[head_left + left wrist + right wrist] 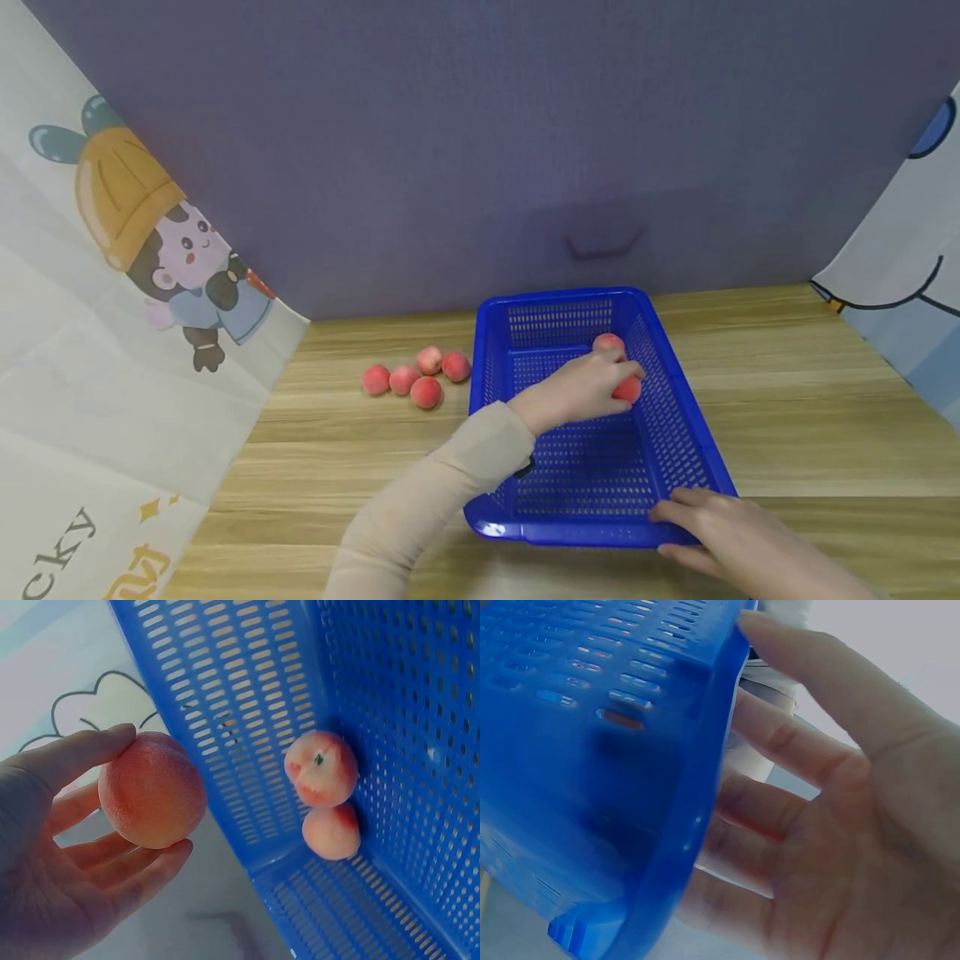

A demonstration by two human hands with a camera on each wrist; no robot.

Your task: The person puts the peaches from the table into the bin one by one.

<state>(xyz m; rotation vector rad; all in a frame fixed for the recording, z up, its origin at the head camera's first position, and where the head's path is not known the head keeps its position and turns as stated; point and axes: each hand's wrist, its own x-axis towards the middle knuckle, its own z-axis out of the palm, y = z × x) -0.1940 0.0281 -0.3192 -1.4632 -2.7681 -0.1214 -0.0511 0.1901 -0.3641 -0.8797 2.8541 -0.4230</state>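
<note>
We see a deep blue basket (pixel 570 532) right of centre, its floor and sides patterned with rows of small slots. At centre left, five peaches (pixel 426 392) are pinkish red. In the left wrist view, the held peach (pixel 152 791) blends red into yellow-orange, and two others (pixel 322 769) at right mix cream with red. The desk (pixel 780 375) has streaky tan wood grain. Across the top we find a plain grey-violet panel (pixel 450 167); at left, a white sheet (pixel 45 333) printed with an orange-capped cartoon figure (pixel 123 192). The sleeve (pixel 427 500), lower centre, is cream.
</note>
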